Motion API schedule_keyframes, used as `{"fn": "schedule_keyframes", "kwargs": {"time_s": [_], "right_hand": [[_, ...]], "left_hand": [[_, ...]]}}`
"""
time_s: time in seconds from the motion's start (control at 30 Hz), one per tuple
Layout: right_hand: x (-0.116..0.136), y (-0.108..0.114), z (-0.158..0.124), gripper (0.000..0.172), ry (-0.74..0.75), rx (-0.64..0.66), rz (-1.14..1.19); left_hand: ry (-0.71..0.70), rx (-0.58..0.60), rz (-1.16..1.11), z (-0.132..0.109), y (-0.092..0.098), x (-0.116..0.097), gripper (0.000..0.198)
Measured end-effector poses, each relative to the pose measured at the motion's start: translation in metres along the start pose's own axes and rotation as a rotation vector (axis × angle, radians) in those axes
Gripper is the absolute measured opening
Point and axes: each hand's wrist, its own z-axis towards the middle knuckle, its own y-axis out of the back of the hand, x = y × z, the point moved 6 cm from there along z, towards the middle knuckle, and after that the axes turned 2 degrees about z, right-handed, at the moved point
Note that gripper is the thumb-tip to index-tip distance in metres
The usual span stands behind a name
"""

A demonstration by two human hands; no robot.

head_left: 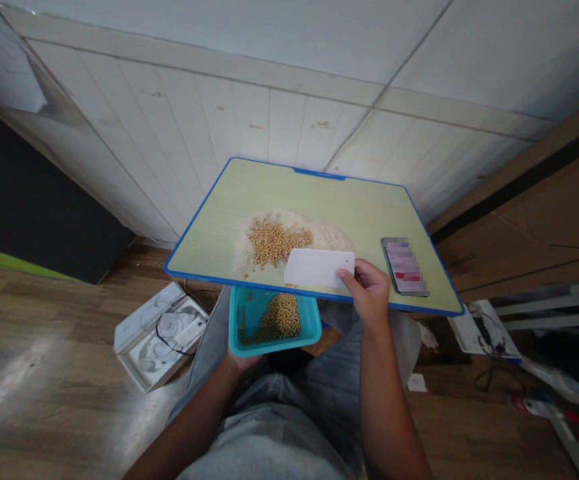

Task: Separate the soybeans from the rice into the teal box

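My right hand (367,287) pinches the right end of a flat white card (317,267), which is tilted over the near edge of a pale green board (364,203) with a blue rim. Behind the card, yellow beans (274,240) lie heaped on spread white grains (327,235). Just below the board's near edge is a teal basket (275,345) with more beans inside. My left hand (244,360) is under the basket's near left side and supports it; most of its fingers are hidden beneath.
A phone (404,267) lies at the board's right side. An open white box (157,347) with cables sits on the floor at left. White furniture legs (539,307) and more cables are at right. A white panelled wall (249,120) stands behind the board.
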Motion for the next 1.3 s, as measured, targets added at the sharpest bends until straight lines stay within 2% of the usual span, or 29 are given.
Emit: {"fn": "schedule_keyframes", "kwargs": {"time_s": [0.2,0.7,0.9,1.3], "right_hand": [[0.0,-0.001,0.0,0.032,0.003,0.002,0.005],[0.004,0.0,-0.001,0.033,-0.016,-0.023,0.027],[0.006,0.0,-0.001,0.034,-0.009,-0.024,0.028],[0.007,0.0,0.0,0.03,-0.018,-0.04,0.072]], "left_hand": [[0.003,0.015,0.0,0.002,-0.008,0.001,0.079],[0.002,0.014,-0.012,0.003,-0.012,-0.001,0.078],[0.007,-0.041,-0.028,0.001,-0.005,0.0,0.08],[-0.003,-0.005,-0.018,-0.002,0.005,0.002,0.073]]}}
